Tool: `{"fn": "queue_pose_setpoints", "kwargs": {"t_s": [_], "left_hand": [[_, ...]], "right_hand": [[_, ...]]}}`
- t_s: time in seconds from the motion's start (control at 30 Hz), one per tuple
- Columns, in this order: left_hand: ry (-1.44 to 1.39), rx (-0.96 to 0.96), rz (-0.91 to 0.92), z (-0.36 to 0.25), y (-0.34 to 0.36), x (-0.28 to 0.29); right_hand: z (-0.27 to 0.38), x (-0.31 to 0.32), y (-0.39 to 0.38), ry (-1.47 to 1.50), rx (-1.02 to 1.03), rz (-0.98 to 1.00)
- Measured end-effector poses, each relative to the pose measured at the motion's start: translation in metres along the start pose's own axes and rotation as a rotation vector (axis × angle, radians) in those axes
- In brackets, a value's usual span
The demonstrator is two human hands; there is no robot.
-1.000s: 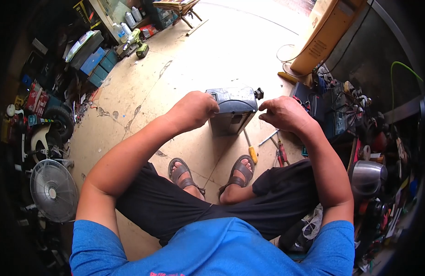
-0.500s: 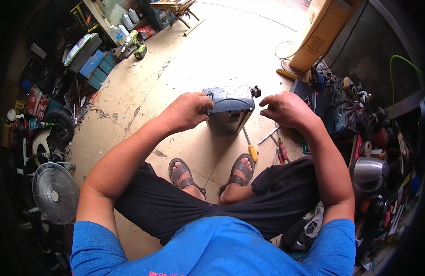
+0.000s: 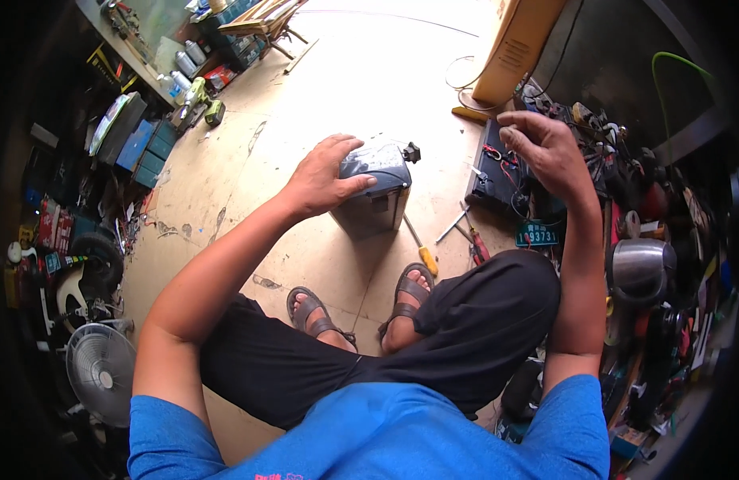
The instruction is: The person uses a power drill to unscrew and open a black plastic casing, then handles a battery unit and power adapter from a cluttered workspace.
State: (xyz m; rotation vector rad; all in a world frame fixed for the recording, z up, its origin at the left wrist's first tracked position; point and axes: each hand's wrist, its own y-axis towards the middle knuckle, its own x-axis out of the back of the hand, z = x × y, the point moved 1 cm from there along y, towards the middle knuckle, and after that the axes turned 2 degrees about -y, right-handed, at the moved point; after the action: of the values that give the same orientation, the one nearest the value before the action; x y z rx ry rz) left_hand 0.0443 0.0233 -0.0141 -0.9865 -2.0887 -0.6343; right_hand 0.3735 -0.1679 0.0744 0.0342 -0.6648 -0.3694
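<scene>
A tall dark-grey battery case [image 3: 376, 170] stands upright on the floor in front of my feet, with a scuffed, shiny top. My left hand [image 3: 321, 178] grips its left end, the thumb along the near edge of the top and the fingers at the far side. A small black knob [image 3: 411, 152] sticks out at the right end of the case. My right hand [image 3: 549, 148] is raised to the right, away from the case. Its thumb and forefinger are drawn together; anything between them is too small to make out.
Right of the case lie a yellow-handled screwdriver [image 3: 427, 260] and red-handled pliers [image 3: 479, 246]. Below my right hand is a black box with wires [image 3: 491, 180]. A fan [image 3: 101, 374], a cordless drill [image 3: 197, 100] and piled parts line the left; a metal pot [image 3: 641, 270] sits right.
My right hand has moved right and up, away from the case. My left hand has spread from a pinch beside the case to a hold on its top. The view has shifted slightly.
</scene>
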Motion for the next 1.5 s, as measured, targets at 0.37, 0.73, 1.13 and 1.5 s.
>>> {"fn": "queue_pose_setpoints", "kwargs": {"t_s": [0.37,0.73,1.13,1.5], "left_hand": [[-0.137,0.073,-0.017,-0.001,0.043,-0.067],[-0.317,0.195,0.108,-0.019,0.047,-0.070],[-0.092,0.058,0.079,-0.003,0.041,-0.052],[0.125,-0.053,0.007,-0.014,0.024,-0.057]], "right_hand": [[-0.273,-0.169,-0.321,-0.143,-0.454,-0.011],[-0.231,-0.218,-0.394,-0.221,-1.007,-0.082],[-0.249,-0.244,-0.382,-0.319,-0.796,0.139],[-0.213,-0.089,-0.375,-0.173,-0.684,-0.252]]}}
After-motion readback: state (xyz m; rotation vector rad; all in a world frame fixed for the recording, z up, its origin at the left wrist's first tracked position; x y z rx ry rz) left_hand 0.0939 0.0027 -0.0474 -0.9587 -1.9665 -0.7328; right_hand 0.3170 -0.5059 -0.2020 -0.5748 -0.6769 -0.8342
